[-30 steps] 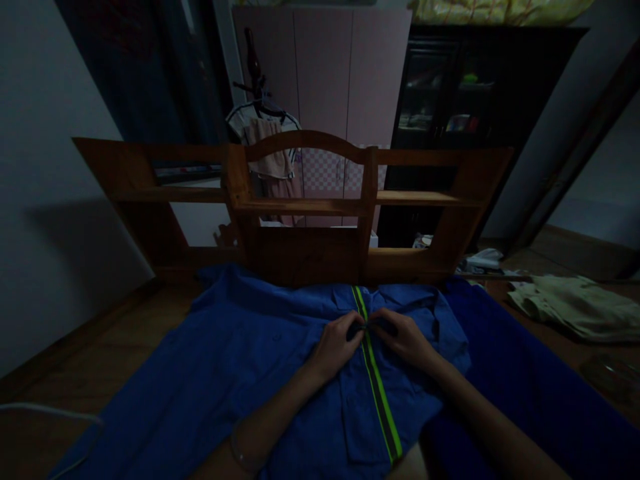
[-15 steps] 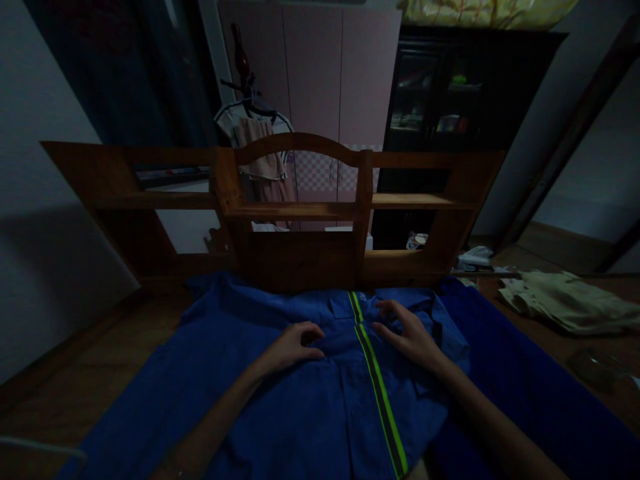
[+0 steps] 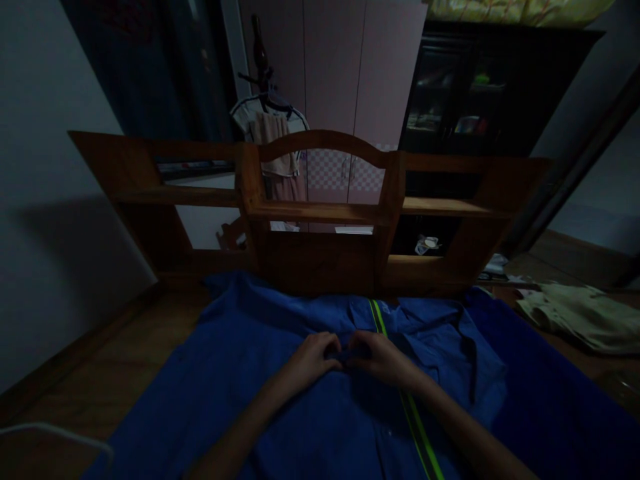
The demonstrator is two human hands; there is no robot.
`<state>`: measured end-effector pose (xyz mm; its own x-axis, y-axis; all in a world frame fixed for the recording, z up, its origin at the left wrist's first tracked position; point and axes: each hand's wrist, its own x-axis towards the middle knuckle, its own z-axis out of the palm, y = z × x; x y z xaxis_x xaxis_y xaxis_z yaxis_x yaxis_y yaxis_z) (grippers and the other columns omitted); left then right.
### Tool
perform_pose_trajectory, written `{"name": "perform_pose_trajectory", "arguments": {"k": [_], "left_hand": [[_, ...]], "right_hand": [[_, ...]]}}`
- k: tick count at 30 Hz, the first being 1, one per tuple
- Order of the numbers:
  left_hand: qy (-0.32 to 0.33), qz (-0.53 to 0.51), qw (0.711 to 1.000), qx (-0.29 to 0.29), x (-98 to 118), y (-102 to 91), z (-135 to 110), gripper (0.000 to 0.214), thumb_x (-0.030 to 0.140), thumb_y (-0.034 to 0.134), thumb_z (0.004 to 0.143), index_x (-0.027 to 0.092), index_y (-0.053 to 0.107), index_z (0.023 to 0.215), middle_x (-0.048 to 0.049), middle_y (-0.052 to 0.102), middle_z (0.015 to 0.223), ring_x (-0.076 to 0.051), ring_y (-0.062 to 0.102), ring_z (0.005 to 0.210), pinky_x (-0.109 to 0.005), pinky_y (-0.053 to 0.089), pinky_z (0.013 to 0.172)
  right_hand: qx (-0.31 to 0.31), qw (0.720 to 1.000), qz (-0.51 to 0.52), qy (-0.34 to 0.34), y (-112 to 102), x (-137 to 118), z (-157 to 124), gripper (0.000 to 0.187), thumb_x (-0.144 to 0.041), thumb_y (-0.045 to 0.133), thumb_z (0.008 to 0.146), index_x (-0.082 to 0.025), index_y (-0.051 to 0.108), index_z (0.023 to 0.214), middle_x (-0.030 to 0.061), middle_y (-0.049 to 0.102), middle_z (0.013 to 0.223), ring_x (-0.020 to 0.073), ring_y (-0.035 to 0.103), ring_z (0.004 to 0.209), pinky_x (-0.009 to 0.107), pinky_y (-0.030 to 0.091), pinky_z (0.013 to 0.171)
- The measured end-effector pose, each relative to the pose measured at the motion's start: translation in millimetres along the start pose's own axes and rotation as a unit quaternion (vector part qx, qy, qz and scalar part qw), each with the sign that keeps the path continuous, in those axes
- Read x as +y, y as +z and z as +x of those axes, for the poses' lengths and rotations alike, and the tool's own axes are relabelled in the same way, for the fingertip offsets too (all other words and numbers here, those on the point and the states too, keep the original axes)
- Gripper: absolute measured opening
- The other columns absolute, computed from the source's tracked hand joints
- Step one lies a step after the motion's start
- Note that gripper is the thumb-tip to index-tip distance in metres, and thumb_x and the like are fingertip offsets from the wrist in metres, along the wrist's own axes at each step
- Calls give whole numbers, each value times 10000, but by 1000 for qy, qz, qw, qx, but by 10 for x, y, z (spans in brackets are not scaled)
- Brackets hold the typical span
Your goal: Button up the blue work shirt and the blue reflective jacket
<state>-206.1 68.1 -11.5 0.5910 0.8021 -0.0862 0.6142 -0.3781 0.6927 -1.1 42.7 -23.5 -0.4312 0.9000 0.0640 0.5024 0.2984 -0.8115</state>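
A blue work jacket [image 3: 240,347] with a yellow-green and dark stripe [image 3: 419,427] lies spread out in front of me. My left hand [image 3: 315,357] is closed on its cloth near the middle, thumb and fingers pinched together. Right beside it, my right hand [image 3: 383,360] pinches the cloth too, its fingertips almost meeting those of the left. A small fold of blue fabric shows between the two hands; the exact part gripped is too dark to make out. My right forearm crosses over the stripe and hides part of it.
Behind the jacket stands a wooden headboard with shelves [image 3: 320,213]. A darker blue cloth [image 3: 555,407] lies to the right, with folded pale clothing [image 3: 585,313] beyond it. A white cable [image 3: 55,430] runs at the lower left. Clothes hang on a rack [image 3: 273,127] behind.
Both hands have come together over the jacket and closed on its cloth; before, they were apart with fingers open. The view has shifted slightly, so the scene sits further right.
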Motion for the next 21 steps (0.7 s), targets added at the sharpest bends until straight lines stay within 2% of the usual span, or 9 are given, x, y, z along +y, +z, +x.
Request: {"name": "perform_pose_trajectory", "arguments": {"k": [8,13,21], "left_hand": [[-5,-22,999,-24,-74,-65,-3,245,337,653,724,182,678,913,-8,650,824,-160,574,763,-225,386,653],[-8,-75,996,-43,-127,-51,20,272,350,651,732,153,682,917,-23,666,835,-166,582,762,-225,406,652],[5,-169,982,-89,-132,-77,12,351,398,689,715,127,671,938,-38,660,863,-164,580,774,-233,425,680]], "right_hand": [[8,999,46,6,18,72,-4,207,-286,676,760,-195,645,943,-24,651,852,141,569,752,225,385,651],[10,998,57,-7,53,137,-6,234,-309,679,757,-190,652,957,-9,658,886,161,580,803,242,403,703],[-12,998,60,-26,63,146,-10,226,-339,642,794,-177,651,951,2,652,876,163,579,794,241,411,696]]}}
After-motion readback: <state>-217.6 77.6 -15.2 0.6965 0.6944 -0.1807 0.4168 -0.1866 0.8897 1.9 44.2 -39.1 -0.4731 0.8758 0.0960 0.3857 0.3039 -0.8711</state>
